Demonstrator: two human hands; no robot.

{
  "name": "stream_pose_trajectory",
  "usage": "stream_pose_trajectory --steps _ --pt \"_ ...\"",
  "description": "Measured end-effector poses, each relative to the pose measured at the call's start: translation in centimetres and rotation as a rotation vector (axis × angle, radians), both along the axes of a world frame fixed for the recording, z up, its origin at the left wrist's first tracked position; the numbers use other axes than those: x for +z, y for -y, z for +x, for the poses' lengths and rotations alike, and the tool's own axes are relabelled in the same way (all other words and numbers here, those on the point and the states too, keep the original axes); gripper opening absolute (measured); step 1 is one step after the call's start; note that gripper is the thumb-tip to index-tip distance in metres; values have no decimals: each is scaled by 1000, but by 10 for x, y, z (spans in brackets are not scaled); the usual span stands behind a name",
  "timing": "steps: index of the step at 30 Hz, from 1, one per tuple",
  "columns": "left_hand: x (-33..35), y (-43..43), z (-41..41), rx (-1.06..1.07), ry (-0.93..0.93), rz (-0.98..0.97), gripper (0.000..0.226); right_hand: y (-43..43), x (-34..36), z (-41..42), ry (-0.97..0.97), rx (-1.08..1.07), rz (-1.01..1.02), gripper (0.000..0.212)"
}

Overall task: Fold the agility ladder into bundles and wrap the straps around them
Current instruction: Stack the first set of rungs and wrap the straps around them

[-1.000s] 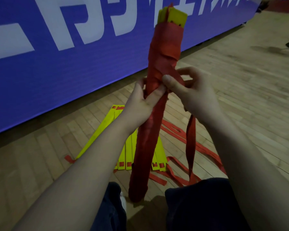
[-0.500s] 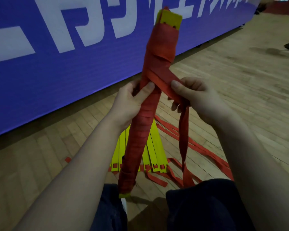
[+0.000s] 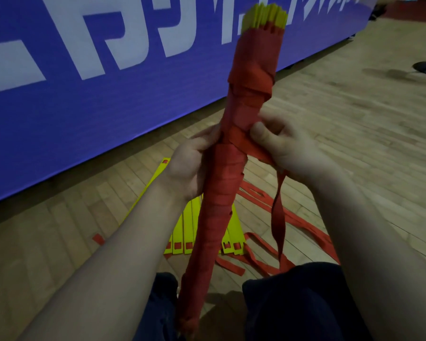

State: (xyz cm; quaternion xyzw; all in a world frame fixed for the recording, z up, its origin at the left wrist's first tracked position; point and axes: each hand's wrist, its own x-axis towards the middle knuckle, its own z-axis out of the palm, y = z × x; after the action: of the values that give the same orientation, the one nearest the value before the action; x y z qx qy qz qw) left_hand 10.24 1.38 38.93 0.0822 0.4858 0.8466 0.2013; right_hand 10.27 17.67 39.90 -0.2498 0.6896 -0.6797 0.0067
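Left hand [image 3: 190,166] grips bundle [image 3: 221,193] at mid-length, bundle upright between both hands, yellow rungs [image 3: 265,16] poking from top. Right hand [image 3: 288,148] pinches red strap [image 3: 278,217] just beside bundle, tail hanging below. More rungs on floor [image 3: 354,119] beyond hands.

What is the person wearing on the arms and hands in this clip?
Nothing shows on either. The left hand and right hand are bare, with no gloves, rings or watch in view. The left forearm and right forearm are uncovered to the frame edge, no sleeves visible. Dark trousers cover the knees.
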Motion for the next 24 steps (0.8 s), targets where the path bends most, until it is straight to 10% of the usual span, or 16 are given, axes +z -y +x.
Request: stream_pose_trajectory --steps 6,10,17,24 --pt "-5 -11 10 -144 84 146 46 5 8 6 75 92 -151 77" --pt "-4 -18 1 25 46 30 44 8 15 8 56 -264 -5 28" --pt "-17 -18 -8 185 -41 -51 34 25 16 9 -139 -855 337 33" --pt "-45 -51 3 397 -379 -741 90 34 26 12 -155 -1018 351 46"
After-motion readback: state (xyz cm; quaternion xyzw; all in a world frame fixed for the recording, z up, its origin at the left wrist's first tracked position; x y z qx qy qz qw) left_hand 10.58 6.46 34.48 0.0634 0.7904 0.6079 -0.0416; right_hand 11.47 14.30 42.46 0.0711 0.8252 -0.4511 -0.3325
